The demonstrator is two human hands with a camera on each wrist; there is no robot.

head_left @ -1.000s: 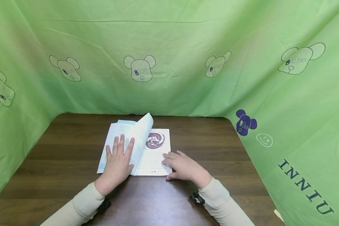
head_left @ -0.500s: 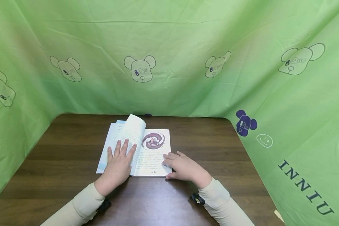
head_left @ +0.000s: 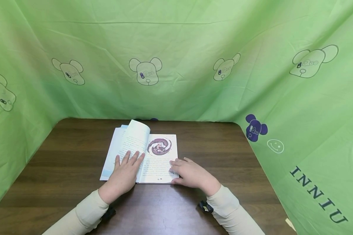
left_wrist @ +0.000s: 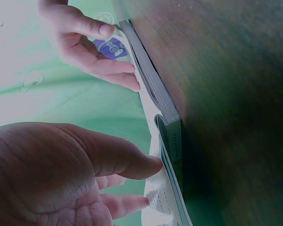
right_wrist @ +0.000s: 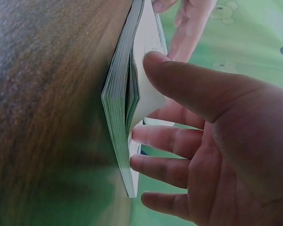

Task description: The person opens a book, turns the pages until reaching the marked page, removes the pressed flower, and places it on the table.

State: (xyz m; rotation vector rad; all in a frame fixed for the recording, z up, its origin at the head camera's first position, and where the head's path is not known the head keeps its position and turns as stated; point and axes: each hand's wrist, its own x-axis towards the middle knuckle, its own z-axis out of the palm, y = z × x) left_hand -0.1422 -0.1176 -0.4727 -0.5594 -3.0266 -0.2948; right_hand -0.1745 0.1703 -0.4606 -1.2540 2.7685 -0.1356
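Observation:
An open book (head_left: 161, 166) lies on the brown table, its thick right-hand stack showing a page with a round swirling picture above printed text. On the left side a loose page (head_left: 136, 133) bows upward, its top corner lifted off the pages beneath. My left hand (head_left: 125, 173) rests with spread, straight fingers on the lower part of that page, thumb near the spine. Relaxed fingers of my right hand (head_left: 192, 173) touch the right page near its lower outer edge. In the right wrist view the right thumb (right_wrist: 179, 77) is over the page edges.
The wooden table (head_left: 223, 147) extends around the book on all sides. A green cloth (head_left: 188, 39) printed with bear heads hangs behind and at both sides. Dark straps (head_left: 205, 206) sit at the wrists.
The raised page has swung left and settled lower, uncovering the whole round picture. My left hand has slid slightly down and right. The right hand has hardly moved.

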